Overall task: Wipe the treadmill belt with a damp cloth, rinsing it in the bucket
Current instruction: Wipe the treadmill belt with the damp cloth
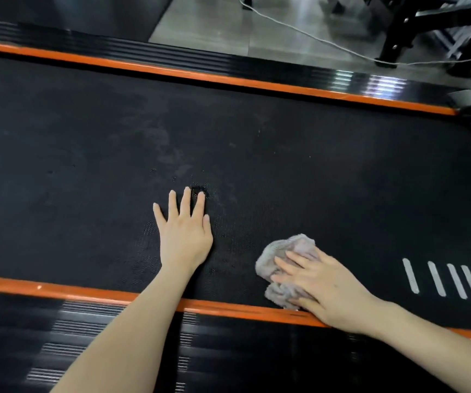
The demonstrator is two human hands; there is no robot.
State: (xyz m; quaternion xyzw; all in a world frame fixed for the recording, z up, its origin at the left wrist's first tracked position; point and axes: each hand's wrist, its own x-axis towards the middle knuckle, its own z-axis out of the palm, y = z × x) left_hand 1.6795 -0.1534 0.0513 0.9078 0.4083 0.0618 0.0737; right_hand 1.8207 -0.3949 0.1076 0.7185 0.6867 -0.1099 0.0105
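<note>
The black treadmill belt (86, 154) fills the middle of the view, with grey dusty smears near its centre and a few dark wet spots. My left hand (184, 234) lies flat on the belt, fingers spread and straight. To its right, near the belt's near edge, my right hand (322, 285) presses a crumpled pale grey cloth (282, 251) against the belt with straight fingers. The cloth shows above and to the left of the fingers. No bucket is in view.
Orange strips (171, 70) line both long sides of the belt, with ribbed black side rails (58, 336) beyond them. White stripes (452, 279) mark the belt at the right. Beyond the far rail is grey floor with a white cable (299, 28) and black equipment legs (393, 43).
</note>
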